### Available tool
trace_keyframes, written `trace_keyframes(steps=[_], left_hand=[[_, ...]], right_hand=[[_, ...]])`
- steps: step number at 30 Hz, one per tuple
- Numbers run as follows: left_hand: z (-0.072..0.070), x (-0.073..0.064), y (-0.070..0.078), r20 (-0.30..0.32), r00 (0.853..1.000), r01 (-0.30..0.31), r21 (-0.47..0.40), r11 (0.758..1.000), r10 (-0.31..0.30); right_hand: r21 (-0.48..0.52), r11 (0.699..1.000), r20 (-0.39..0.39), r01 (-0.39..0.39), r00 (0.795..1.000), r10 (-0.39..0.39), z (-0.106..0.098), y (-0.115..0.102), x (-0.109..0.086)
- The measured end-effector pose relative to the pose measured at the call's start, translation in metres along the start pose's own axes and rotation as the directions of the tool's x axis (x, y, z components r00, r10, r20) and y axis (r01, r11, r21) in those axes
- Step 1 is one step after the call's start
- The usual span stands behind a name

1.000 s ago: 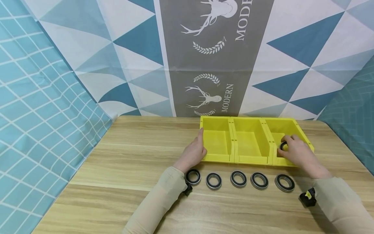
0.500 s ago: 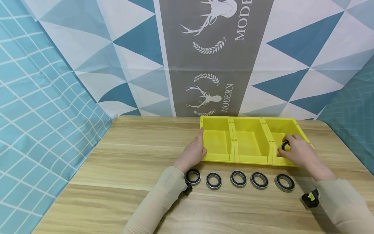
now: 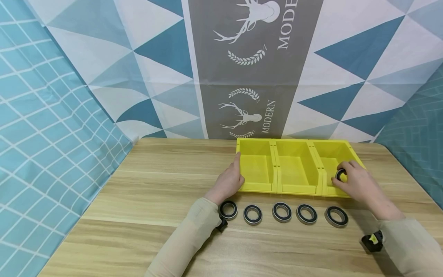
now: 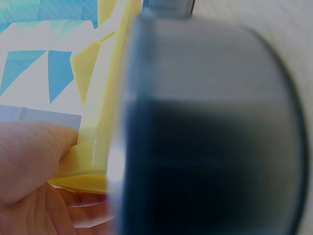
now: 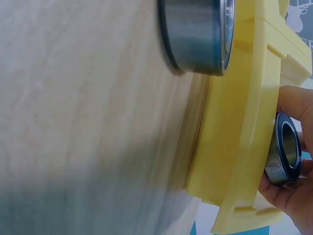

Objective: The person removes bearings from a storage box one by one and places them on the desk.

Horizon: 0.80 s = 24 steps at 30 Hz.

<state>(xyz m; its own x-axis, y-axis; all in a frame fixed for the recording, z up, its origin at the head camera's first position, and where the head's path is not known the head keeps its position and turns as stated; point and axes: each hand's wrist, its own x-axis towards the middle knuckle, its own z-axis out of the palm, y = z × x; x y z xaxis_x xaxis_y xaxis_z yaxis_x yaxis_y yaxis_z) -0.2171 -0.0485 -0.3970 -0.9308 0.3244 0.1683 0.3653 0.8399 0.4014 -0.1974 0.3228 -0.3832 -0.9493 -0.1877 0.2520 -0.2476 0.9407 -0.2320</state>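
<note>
A yellow three-compartment bin (image 3: pixel 299 189) stands toward the back of the table. My left hand (image 3: pixel 225 181) grips its left front corner; in the left wrist view the thumb (image 4: pixel 41 142) lies on the yellow wall and the fingers curl beneath. My right hand (image 3: pixel 359 184) holds a ball bearing (image 3: pixel 338 176), a steel ring with a black seal, over the front of the right compartment. In the right wrist view this bearing (image 5: pixel 277 161) is tilted on edge between thumb and fingers, just inside the front wall. The left and middle compartments show bare floors.
Several bearings (image 3: pixel 282 220) lie flat in a row before the bin, the leftmost bearing (image 3: pixel 235 211) beside my left sleeve. A large blurred bearing (image 4: pixel 215 63) fills much of the left wrist view. Patterned cloth (image 3: pixel 166 77) hangs behind the wooden table (image 3: pixel 138 215).
My right hand, holding the bearing, has shifted slightly right and toward me within the right compartment. My left hand and the bearings on the table have stayed put.
</note>
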Motion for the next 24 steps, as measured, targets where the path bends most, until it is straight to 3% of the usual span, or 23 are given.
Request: trace_keyframes(steps=[17, 24], left_hand=[[0.001, -0.001, 0.0, -0.008, 1.0, -0.012, 0.0, 1.0, 0.012], [0.001, -0.001, 0.0, -0.018, 1.0, -0.018, 0.017, 1.0, 0.018]], right_hand=[[-0.034, 0.998, -0.113, 0.048, 0.992, -0.051, -0.003, -0.004, -0.012], [-0.018, 1.0, -0.124, 0.017, 0.992, -0.019, -0.003, -0.004, -0.021]])
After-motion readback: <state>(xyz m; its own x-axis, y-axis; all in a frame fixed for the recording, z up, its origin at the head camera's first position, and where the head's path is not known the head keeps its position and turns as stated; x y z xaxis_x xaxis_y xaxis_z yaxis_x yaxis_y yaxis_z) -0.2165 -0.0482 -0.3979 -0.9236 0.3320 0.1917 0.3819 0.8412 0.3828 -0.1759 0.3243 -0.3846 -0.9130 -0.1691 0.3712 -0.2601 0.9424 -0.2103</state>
